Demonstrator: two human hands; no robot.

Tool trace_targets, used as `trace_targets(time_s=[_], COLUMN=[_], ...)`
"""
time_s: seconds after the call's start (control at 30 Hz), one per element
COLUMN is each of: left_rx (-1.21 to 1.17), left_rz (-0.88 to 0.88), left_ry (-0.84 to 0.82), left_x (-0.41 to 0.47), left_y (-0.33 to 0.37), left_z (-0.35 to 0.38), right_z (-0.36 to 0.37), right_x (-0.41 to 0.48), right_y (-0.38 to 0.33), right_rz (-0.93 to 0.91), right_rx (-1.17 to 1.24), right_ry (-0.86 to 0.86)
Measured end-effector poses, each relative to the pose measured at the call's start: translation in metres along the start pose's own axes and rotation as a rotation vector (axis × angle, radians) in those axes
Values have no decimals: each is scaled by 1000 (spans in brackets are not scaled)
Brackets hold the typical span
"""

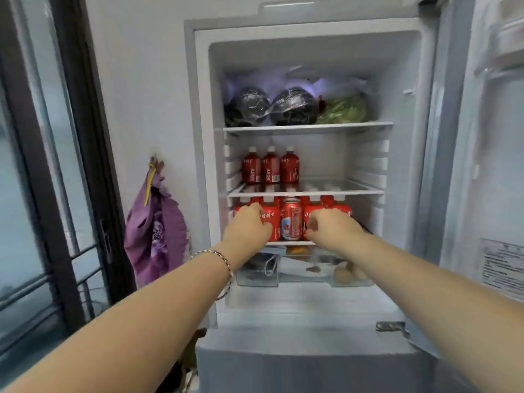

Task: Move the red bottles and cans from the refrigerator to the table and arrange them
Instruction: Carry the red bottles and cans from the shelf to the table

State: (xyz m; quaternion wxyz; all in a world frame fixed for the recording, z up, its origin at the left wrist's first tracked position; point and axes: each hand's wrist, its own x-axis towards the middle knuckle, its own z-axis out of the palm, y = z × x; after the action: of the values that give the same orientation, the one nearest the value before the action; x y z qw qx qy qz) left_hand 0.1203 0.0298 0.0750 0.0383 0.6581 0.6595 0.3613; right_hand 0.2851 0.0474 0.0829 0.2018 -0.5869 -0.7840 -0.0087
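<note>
The refrigerator stands open. Three red juice bottles stand at the left of its middle shelf. The shelf below holds a row of red bottles with white caps and a red can in the middle, with more red bottles behind. My left hand curls round the front bottle at the left of the can and hides most of it. My right hand curls its fingers on the red bottle just right of the can.
The top shelf carries two dark wrapped cabbages and a bag of greens. A clear drawer with food sits under the bottle shelf. The fridge door is swung open at the right. A purple bag hangs on the wall at the left.
</note>
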Motion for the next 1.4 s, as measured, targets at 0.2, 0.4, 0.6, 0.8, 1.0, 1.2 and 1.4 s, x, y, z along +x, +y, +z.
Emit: trace_targets(time_s=[0.2, 0.4, 0.6, 0.8, 1.0, 1.2, 1.4], left_rx=[-92, -100, 26, 73, 162, 192, -113], left_rz=[60, -42, -296, -217, -242, -218, -22], left_ry=[70, 68, -49, 39, 54, 11, -139], left_x=[108, 203, 308, 381, 422, 422, 393], left_y=[-11, -22, -10, -22, -32, -37, -42], left_z=[22, 59, 77, 99, 118, 112, 90], right_z=[4, 28, 41, 57, 69, 69, 58], right_x=[104, 219, 344, 394, 421, 427, 404], right_y=[16, 52, 60, 62, 75, 83, 86], right_rz=[22, -11, -45, -148, -146, -133, -190], right_rx=[117, 57, 71, 189, 361, 424, 413], right_ry=[180, 127, -57, 93, 104, 84, 57])
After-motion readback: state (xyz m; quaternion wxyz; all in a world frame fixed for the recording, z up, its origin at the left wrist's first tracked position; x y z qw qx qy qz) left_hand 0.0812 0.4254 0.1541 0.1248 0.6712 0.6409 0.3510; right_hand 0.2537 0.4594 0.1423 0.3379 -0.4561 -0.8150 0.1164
